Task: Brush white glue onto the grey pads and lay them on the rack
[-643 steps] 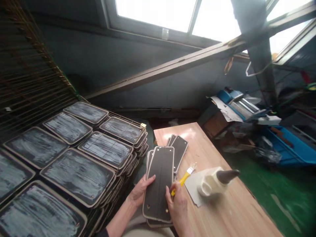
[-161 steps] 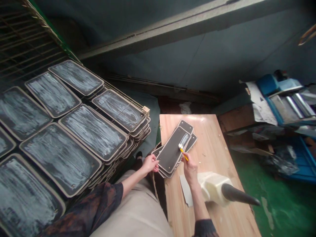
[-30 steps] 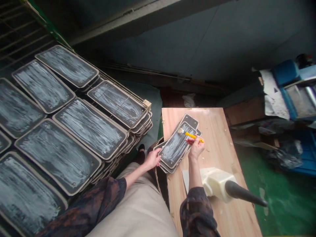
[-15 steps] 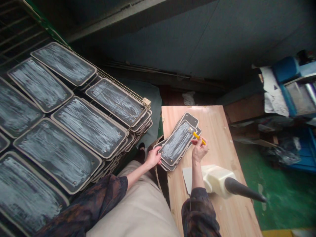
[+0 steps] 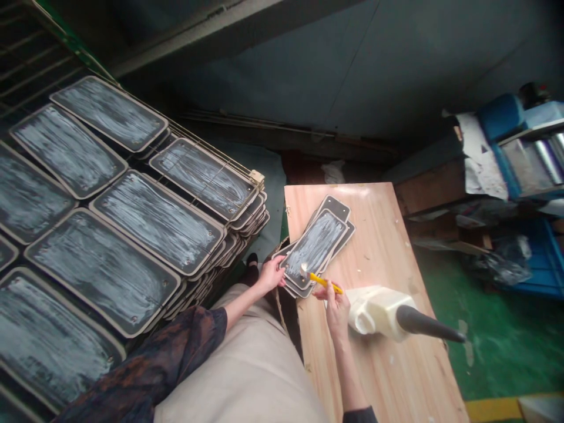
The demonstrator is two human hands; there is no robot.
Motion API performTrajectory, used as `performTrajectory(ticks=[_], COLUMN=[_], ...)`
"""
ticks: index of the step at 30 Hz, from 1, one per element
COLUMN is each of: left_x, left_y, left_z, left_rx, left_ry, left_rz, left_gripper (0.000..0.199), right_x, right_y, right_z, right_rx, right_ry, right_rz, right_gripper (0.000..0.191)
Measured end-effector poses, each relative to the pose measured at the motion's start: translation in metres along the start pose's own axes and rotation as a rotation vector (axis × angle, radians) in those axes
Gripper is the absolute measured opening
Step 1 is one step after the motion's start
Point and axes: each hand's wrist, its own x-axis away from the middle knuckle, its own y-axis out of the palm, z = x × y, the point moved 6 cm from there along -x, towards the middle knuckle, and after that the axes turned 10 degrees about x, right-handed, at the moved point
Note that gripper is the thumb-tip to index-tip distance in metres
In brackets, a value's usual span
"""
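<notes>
A dark rectangular plate (image 5: 315, 244) streaked with white lies on top of a small, uneven pile of similar plates at the wooden table's left side. My left hand (image 5: 271, 274) grips its near left corner. My right hand (image 5: 335, 304) is closed round the yellow handle of a brush (image 5: 325, 283), whose bristles touch the near end of the plate's streaked face. Right of my right hand, a cream plastic bottle (image 5: 383, 311) with a long dark nozzle lies on its side on the table (image 5: 379, 235).
At the left, a wire rack (image 5: 194, 145) bears stacks of white-streaked plates (image 5: 103, 270). Blue containers (image 5: 540, 258) and clear plastic bags stand at the right over a green floor (image 5: 480, 352). A dark wall runs along the back.
My right hand has moved with the brush toward me and left, from the plate's far end to its near end. My left hand keeps its grip on the corner. The view has shifted slightly.
</notes>
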Motion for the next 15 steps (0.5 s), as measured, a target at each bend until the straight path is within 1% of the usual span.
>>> performTrajectory(ticks=[2, 4, 10, 12, 15], left_x=[0.002, 0.003, 0.007, 0.007, 0.007], left_y=[0.000, 0.000, 0.000, 0.001, 0.001], left_z=[0.002, 0.005, 0.011, 0.013, 0.015], left_rx=[0.010, 0.020, 0.034, 0.036, 0.038], left_ry=[-0.004, -0.007, -0.012, -0.008, -0.002], left_rz=[-0.005, -0.012, -0.026, -0.029, -0.042], left_gripper=[0.041, 0.040, 0.039, 0.038, 0.038], right_x=[0.007, 0.011, 0.017, 0.020, 0.023], right_y=[0.001, 0.000, -0.020, -0.021, -0.015], right_z=[0.004, 0.007, 0.009, 0.007, 0.006], right_rx=[0.017, 0.037, 0.077, 0.072, 0.059], right_ry=[0.010, -0.001, -0.056, -0.063, -0.069], right_rz=[-0.042, -0.058, 0.046, 0.030, -0.026], right_gripper=[0.036, 0.036, 0.035, 0.035, 0.035])
